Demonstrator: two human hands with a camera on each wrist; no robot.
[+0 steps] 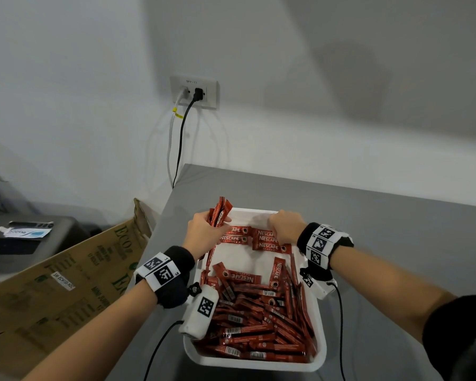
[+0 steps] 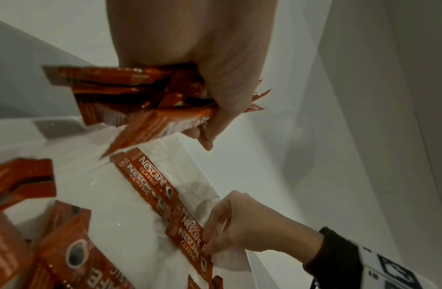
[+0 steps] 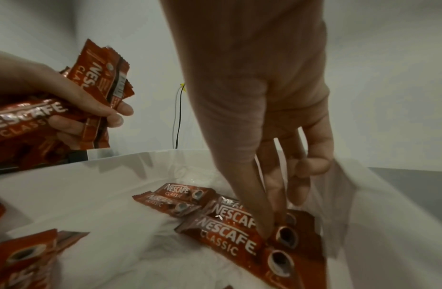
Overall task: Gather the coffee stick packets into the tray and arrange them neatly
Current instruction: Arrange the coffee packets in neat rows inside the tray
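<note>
Hands (image 1: 204,229) (image 1: 286,226) among packets (image 3: 230,232)

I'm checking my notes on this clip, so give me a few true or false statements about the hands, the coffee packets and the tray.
1. The left hand grips a bundle of packets. True.
2. The tray is black. False: it is white.
3. The right hand touches packets laid flat at the tray's far end. True.
4. The near end of the tray is bare. False: a loose heap of packets fills it.
5. The cardboard box is right of the tray. False: it is left.
</note>
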